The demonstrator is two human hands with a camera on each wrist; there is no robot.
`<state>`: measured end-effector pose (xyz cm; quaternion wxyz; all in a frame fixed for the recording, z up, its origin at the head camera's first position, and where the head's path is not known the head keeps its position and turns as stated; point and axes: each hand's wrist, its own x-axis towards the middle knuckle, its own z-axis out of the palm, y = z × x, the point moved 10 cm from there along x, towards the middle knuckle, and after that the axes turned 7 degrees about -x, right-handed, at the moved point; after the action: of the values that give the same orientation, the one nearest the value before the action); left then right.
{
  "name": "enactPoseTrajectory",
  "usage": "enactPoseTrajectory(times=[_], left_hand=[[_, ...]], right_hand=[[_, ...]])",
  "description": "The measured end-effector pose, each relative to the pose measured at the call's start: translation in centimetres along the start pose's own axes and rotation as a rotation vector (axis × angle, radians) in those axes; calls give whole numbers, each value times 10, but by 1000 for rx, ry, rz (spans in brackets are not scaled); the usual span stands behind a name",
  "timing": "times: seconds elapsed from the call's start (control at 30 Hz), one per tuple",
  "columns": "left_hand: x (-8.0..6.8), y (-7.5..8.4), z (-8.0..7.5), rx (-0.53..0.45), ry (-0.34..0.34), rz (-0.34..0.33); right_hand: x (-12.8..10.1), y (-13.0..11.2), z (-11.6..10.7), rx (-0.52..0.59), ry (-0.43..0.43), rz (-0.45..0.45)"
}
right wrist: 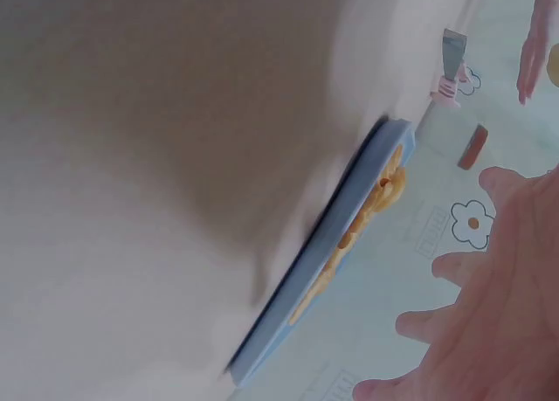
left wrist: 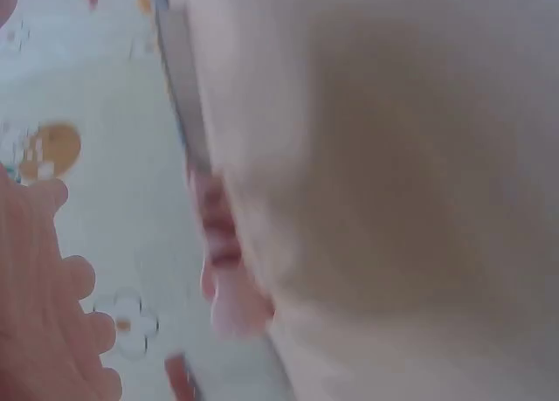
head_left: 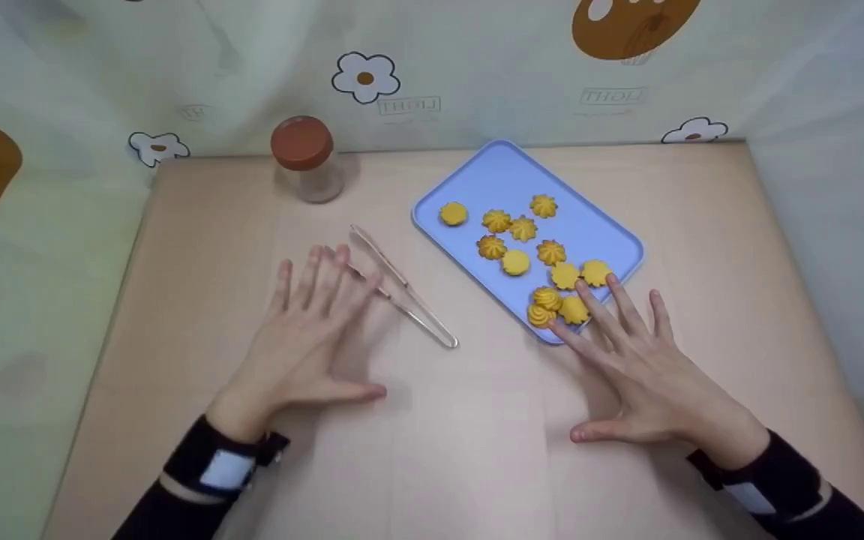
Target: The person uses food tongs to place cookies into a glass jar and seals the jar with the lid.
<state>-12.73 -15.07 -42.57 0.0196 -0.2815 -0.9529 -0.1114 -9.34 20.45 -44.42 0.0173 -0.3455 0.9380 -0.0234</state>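
Note:
My left hand (head_left: pixel 293 352) is spread over the left of the table, fingers straight and holding nothing. Just past its fingertips lie slim tongs (head_left: pixel 424 315), metal with pinkish ends, pointing away to the left. My right hand (head_left: pixel 649 382), also spread, has its fingertips over the near corner of a blue tray (head_left: pixel 496 176); whether they touch anything I cannot tell. Several yellow flower-shaped cookies (head_left: pixel 544 205) lie on the tray, some ridged side up, others flat side up. In the right wrist view the tray (right wrist: pixel 323 235) appears edge-on beside my fingers (right wrist: pixel 463 270).
A clear jar with a reddish-brown lid (head_left: pixel 302 144) stands at the back left of the wooden table (head_left: pixel 469 450). A pale curtain (head_left: pixel 477 82) with flower prints hangs along the back and sides.

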Motion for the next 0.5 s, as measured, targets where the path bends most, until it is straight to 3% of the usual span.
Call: enactPoseTrajectory(times=[0.13,0.23,0.3,0.37,0.5], left_hand=[[23,-51,-10,-20,19,-162],[43,-98,-12,-118,64,-352],[53,-126,-11,-240,118,-481],[61,-150,-12,-386,224,-584],[74,-180,-9,-660,391,-720]], right_hand=[[-1,1,-3,-7,-1,3],[-1,0,-5,-10,2,-1],[0,-1,-6,-8,0,-6],[2,-4,-7,-4,4,-13],[3,-7,-7,7,3,-22]])
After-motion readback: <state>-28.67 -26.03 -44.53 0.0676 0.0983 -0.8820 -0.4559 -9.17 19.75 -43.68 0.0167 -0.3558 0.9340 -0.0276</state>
